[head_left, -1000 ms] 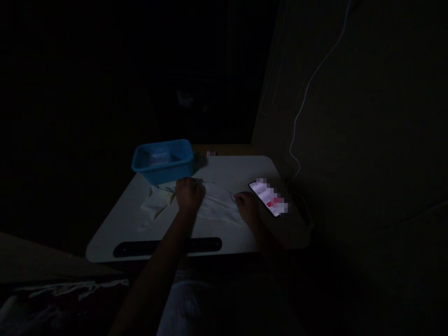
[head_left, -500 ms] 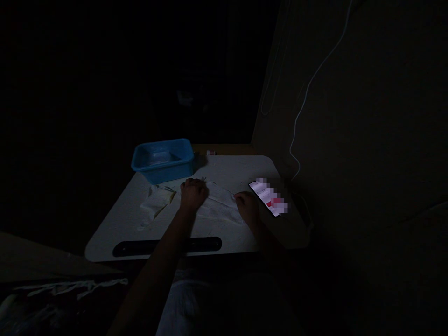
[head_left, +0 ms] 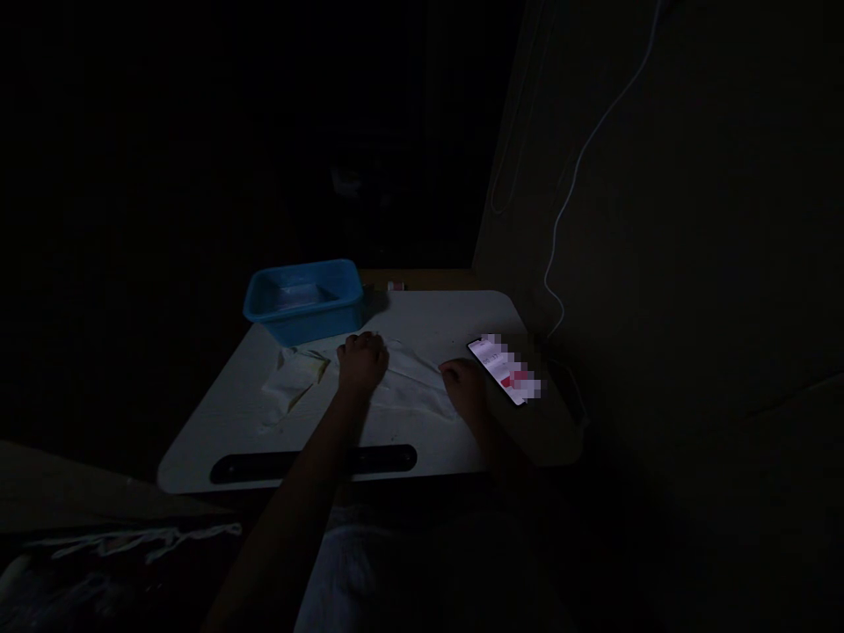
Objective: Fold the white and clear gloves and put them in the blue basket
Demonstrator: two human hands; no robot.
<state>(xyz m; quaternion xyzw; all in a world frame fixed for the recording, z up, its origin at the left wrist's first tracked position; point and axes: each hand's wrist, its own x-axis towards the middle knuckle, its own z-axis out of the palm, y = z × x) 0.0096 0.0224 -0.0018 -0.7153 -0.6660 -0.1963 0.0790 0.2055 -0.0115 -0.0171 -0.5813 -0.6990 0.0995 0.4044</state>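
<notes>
The scene is very dark. A pale cloth (head_left: 409, 387) lies spread on a small white lap table (head_left: 217, 422). My left hand (head_left: 361, 362) rests on the cloth's far edge with its fingers curled down onto the fabric. My right hand (head_left: 464, 389) presses on the cloth's right corner, fingers closed on it. A second crumpled pale cloth (head_left: 290, 380) lies to the left of my left hand.
A blue plastic tub (head_left: 304, 301) stands at the table's far left. A lit phone (head_left: 506, 369) lies at the right, next to my right hand. A white cable (head_left: 573, 185) hangs down the wall on the right. A dark slot (head_left: 309, 462) runs along the table's near edge.
My left hand has slid slightly to the right and farther along the cloth's far edge. The right hand has stayed at the right corner.
</notes>
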